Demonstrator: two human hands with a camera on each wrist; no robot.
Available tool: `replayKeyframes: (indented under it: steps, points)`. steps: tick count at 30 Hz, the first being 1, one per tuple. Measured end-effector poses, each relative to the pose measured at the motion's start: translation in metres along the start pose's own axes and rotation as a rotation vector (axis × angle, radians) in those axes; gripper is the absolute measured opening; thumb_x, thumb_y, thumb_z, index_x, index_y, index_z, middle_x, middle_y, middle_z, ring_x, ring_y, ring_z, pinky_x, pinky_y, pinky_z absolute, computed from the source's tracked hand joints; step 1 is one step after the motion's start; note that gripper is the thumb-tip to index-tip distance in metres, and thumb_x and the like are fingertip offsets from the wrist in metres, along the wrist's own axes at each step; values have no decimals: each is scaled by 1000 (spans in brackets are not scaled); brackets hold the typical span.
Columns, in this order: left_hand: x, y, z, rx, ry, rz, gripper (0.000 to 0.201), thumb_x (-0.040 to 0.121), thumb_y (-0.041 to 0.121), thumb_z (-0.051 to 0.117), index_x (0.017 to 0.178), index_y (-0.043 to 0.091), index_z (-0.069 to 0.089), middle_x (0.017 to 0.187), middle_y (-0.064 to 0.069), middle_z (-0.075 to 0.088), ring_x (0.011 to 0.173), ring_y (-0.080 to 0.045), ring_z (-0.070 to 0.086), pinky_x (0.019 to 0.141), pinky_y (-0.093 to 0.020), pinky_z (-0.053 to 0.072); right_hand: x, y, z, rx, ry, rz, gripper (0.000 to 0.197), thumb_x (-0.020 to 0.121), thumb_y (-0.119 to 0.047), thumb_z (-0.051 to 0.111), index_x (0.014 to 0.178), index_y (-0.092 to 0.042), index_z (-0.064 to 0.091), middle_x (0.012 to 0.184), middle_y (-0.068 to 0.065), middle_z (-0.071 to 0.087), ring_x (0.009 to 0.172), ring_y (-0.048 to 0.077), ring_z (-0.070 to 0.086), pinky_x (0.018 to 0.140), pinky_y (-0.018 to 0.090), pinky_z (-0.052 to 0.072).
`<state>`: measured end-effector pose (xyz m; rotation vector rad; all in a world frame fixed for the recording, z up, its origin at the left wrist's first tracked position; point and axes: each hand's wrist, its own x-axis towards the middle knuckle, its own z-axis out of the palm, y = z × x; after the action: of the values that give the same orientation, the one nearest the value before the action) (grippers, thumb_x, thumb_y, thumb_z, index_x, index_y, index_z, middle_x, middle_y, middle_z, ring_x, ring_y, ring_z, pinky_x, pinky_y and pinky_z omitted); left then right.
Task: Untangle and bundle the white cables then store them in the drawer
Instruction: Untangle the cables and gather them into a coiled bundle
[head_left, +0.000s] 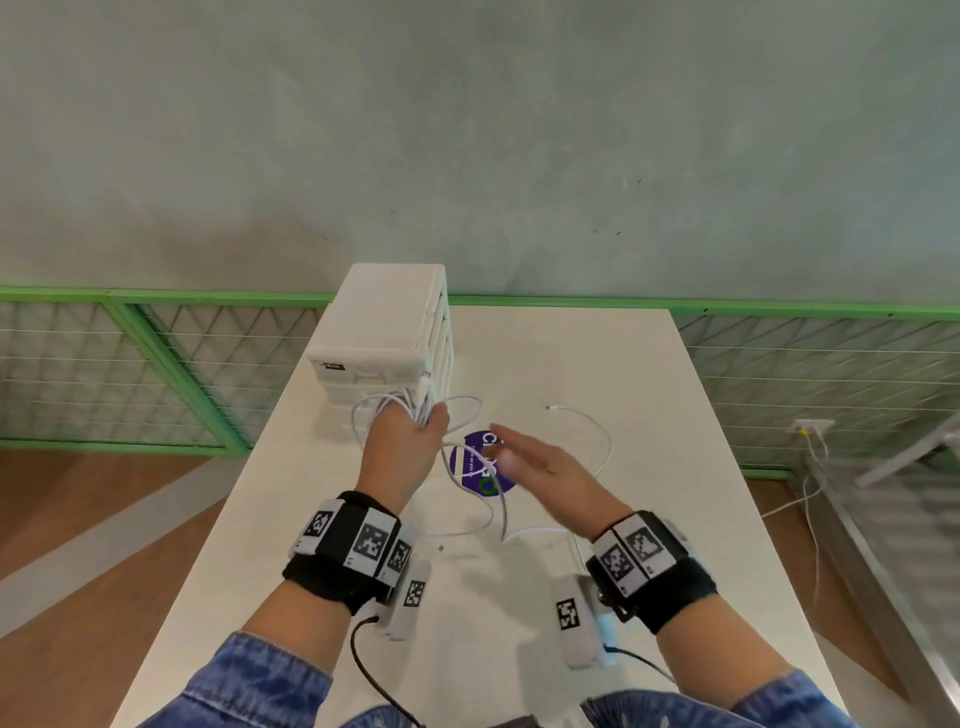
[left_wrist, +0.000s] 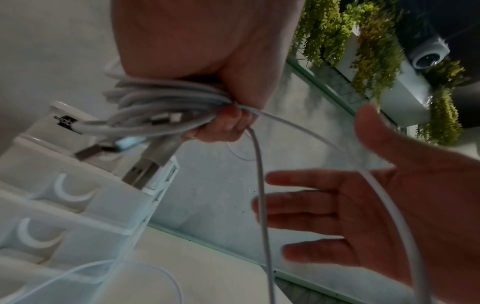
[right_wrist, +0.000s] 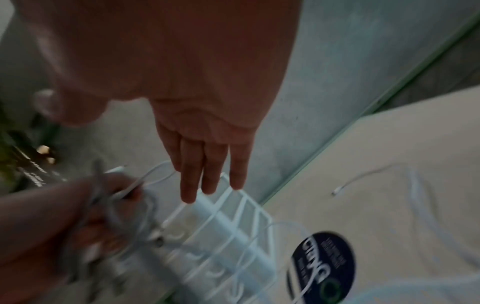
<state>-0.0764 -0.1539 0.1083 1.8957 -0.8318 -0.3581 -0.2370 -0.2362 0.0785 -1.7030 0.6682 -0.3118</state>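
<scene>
Left hand (left_wrist: 228, 123) grips coiled white cables (left_wrist: 161, 102) — light, limp, springy; loose tail (head_left: 597, 447) trails. Right hand (head_left: 540, 462) flat, empty — take tail near coil.

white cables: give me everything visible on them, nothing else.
The white cables are thin, round and smooth-jacketed, with metal USB plugs poking from the bunch. The left hand grips several coils gathered together, held in front of the white drawer unit. The rest is unbundled: loose loops trail from the fist over the white table and the round purple sticker, and one free end with a small connector lies flat on the table. The right hand, open, hovers beside the strands.
</scene>
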Motion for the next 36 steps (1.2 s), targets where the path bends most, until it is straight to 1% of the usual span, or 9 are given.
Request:
replayKeyframes:
  steps: [4,7,11,19,23,25,29,32,36]
  points:
    - [0,5,0,-49,-82,-11,29,89,19,56,62,13,48,51,-4,48,44,-16,45,53,-26,37,0,-8,25,-110,-149,-22,45,91,-37,54,134,-28,45,98,-8,68,94,4,62,91,21,43]
    - [-2,3,-6,-39,-202,-46,34,90,25,55,60,12,48,47,-5,48,42,-21,43,46,-27,37,-3,-12,16,-36,2,-53,15,93,-27,54,88,-31,68,69,-8,59,54,4,52,61,18,44]
    - [-7,-7,-16,67,-499,-159,42,91,46,53,72,9,58,47,-3,52,37,-15,42,40,-20,34,-7,-21,-21,43,231,-98,16,81,-4,67,70,-15,62,48,-17,56,48,-7,47,53,5,35]
    - [-16,0,-9,74,-689,-114,32,72,37,78,73,15,55,46,4,51,40,-13,42,43,-22,34,4,4,-55,-311,455,-16,13,82,-28,68,76,-17,69,76,-8,61,76,10,56,65,8,39]
    - [-11,0,-10,-49,-580,-96,43,82,35,69,61,1,54,46,-8,49,38,-20,45,39,-19,36,4,23,-59,-632,444,104,42,91,-41,53,124,-15,59,127,8,54,121,24,46,101,31,35]
    - [-9,1,-10,-55,-533,-106,45,83,35,69,54,5,52,45,-8,50,38,-20,45,37,-18,36,3,14,-51,-591,514,-136,55,91,-46,47,137,-14,44,141,8,43,131,21,36,107,27,27]
    - [-9,3,-5,-71,-523,-121,46,80,41,70,59,3,55,44,-7,49,37,-20,44,40,-22,37,0,-12,-24,-650,377,-602,50,90,-28,50,138,-17,42,145,1,41,136,15,32,113,29,24]
    - [-9,7,-5,-178,-533,-123,42,83,36,70,63,3,52,42,-5,43,38,-20,41,44,-25,37,1,-9,-2,-646,172,-518,74,78,-9,55,145,-20,27,149,-3,34,141,11,22,117,26,14]
    - [-14,14,-9,-188,-653,-108,45,75,36,77,57,4,50,44,-8,42,38,-20,39,44,-25,36,7,4,1,-719,259,-425,74,79,-31,54,146,-26,22,137,-2,48,135,15,34,118,44,14]
